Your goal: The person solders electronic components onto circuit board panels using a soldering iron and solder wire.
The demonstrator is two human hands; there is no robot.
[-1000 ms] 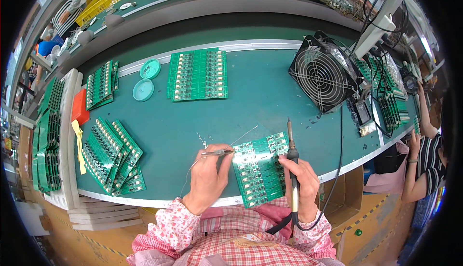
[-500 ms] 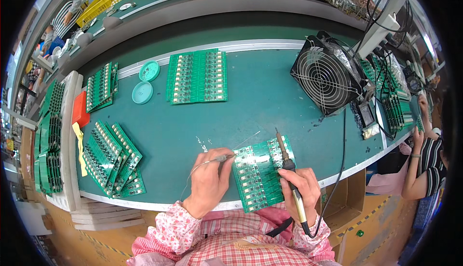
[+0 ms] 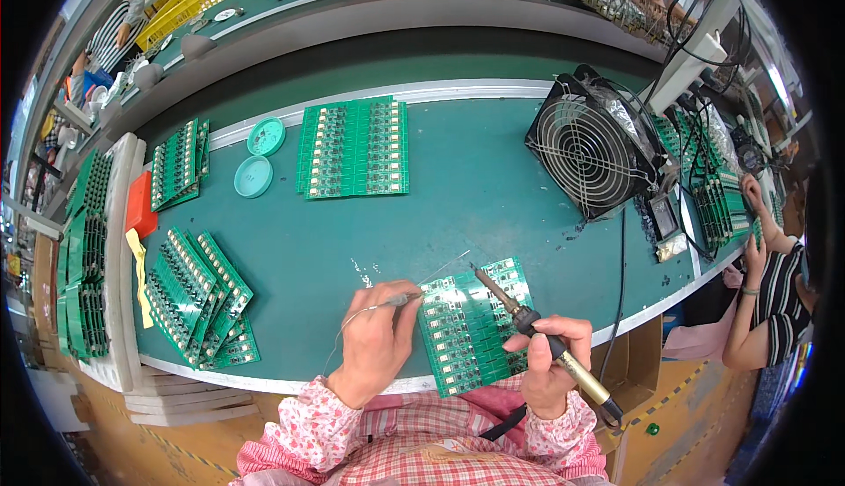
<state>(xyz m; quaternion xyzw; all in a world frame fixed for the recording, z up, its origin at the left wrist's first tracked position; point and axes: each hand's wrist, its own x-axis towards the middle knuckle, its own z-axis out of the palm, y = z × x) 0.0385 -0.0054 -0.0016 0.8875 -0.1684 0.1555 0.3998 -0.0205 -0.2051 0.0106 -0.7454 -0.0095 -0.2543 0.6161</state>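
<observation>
My left hand [image 3: 377,345] pinches a thin solder wire [image 3: 445,266] near a small greyish sleeve, at the upper left corner of a green circuit board panel [image 3: 459,338]. The wire's free end sticks out beyond the panel's far edge, and its tail loops down past my wrist. In my right hand [image 3: 553,364] is a soldering iron [image 3: 525,317], gripped like a pen and slanting up to the left. Its tip lies over the panel's far edge, close to the wire's end; whether they touch, I cannot tell. The panel overhangs the table's near edge and carries rows of small pale components.
A black fan [image 3: 588,147] stands at the back right. Board panels lie in a back stack [image 3: 354,147] and a fanned left pile [image 3: 198,292]. Two turquoise lids [image 3: 253,176] and a red box [image 3: 141,204] sit left. A co-worker's hand [image 3: 755,194] is far right.
The soldering iron has tilted further left, its tip coming left and nearer me while the handle's end swung right. My left hand keeps its pinch on the wire. The view has shifted slightly.
</observation>
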